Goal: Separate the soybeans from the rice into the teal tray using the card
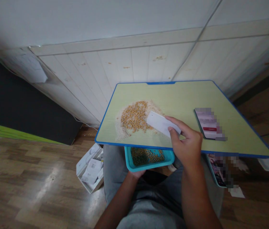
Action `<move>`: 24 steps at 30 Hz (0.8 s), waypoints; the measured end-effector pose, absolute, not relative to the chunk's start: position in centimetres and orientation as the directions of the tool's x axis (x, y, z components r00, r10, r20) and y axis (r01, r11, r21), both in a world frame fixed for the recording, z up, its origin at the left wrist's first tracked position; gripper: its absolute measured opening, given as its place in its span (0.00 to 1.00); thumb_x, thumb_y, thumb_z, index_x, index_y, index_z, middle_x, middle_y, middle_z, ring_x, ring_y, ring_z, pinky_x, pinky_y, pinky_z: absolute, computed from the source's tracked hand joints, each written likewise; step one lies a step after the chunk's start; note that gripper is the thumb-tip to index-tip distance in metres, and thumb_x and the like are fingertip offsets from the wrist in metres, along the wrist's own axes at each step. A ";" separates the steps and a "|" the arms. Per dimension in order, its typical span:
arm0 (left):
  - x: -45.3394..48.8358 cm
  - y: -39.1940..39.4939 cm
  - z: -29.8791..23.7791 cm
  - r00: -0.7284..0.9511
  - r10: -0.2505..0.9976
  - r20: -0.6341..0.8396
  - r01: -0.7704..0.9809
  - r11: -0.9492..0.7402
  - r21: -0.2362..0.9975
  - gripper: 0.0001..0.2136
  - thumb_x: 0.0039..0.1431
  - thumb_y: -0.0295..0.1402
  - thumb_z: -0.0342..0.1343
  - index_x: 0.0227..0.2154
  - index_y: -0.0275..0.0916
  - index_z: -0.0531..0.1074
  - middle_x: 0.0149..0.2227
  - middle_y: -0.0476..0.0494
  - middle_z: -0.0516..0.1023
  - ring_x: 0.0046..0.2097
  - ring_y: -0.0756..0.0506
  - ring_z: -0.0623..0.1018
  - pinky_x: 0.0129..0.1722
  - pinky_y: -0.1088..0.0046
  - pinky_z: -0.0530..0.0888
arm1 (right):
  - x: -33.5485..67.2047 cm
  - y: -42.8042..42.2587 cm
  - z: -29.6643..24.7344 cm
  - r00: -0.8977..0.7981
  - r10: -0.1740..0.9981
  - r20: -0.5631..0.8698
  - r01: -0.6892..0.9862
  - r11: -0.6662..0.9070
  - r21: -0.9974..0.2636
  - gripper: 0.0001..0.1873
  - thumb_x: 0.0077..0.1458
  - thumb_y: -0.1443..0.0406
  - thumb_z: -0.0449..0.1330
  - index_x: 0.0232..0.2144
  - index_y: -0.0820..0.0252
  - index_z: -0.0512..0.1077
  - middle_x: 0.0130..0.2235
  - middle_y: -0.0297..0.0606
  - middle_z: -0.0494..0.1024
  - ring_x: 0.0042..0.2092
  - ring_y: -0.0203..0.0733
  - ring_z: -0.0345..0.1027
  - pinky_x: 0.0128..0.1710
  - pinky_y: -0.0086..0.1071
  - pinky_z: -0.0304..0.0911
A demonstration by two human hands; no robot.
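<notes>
My right hand (187, 140) pinches a flat white card (161, 123) between thumb and fingers, above the pale green tabletop. The card's far edge meets the right side of a heap of yellow soybeans (134, 116). Fine pale grains (122, 133) lie spread around and among the beans. Below the table's front edge, my left hand (138, 174) supports a turquoise plastic basket (148, 167) from underneath; most of its fingers are hidden behind the basket. More beans (146, 156) lie inside the basket, which is partly covered by the table edge.
The small folding table (184, 95) has a blue rim and stands against a white panelled wall (96, 68). A phone (207, 124) lies on its right side. Another phone (216, 171) is below the front edge. An open white box (91, 170) sits on the wooden floor at left.
</notes>
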State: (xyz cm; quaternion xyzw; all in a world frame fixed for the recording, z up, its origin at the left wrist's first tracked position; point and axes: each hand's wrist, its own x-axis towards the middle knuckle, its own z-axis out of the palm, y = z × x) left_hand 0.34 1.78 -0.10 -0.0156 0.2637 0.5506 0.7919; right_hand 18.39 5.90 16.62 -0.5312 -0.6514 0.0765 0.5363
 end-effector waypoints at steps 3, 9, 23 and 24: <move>0.4 1.9 0.4 0.255 0.868 -0.425 -0.898 0.376 0.228 0.29 0.78 0.45 0.36 0.52 0.51 0.87 0.65 0.51 0.83 0.76 0.38 0.68 0.80 0.42 0.56 | 18.4 5.8 16.4 0.122 0.790 0.601 0.588 0.430 -0.685 0.19 0.64 0.69 0.61 0.52 0.53 0.86 0.51 0.37 0.90 0.51 0.51 0.87 0.50 0.42 0.84; 0.4 2.0 0.3 0.269 0.875 -0.403 -0.904 0.373 0.207 0.28 0.77 0.49 0.38 0.58 0.53 0.84 0.68 0.52 0.80 0.78 0.38 0.65 0.80 0.42 0.56 | 18.3 5.9 16.1 0.140 0.798 0.586 0.554 0.428 -0.714 0.19 0.64 0.69 0.62 0.53 0.52 0.86 0.51 0.37 0.90 0.52 0.51 0.87 0.52 0.44 0.84; 0.2 1.8 -0.4 0.264 0.871 -0.416 -0.912 0.365 0.187 0.29 0.77 0.46 0.36 0.54 0.53 0.86 0.62 0.52 0.85 0.76 0.39 0.69 0.80 0.43 0.55 | 18.2 5.8 15.6 0.115 0.827 0.550 0.501 0.430 -0.751 0.19 0.64 0.68 0.62 0.53 0.51 0.86 0.51 0.36 0.90 0.51 0.49 0.87 0.49 0.39 0.83; 0.2 1.9 -0.3 0.263 0.871 -0.415 -0.912 0.364 0.186 0.28 0.77 0.46 0.37 0.54 0.53 0.86 0.62 0.52 0.85 0.76 0.40 0.69 0.80 0.44 0.55 | 18.2 5.7 15.6 0.118 0.828 0.548 0.503 0.426 -0.752 0.19 0.64 0.68 0.62 0.53 0.51 0.86 0.51 0.36 0.90 0.52 0.49 0.87 0.49 0.39 0.83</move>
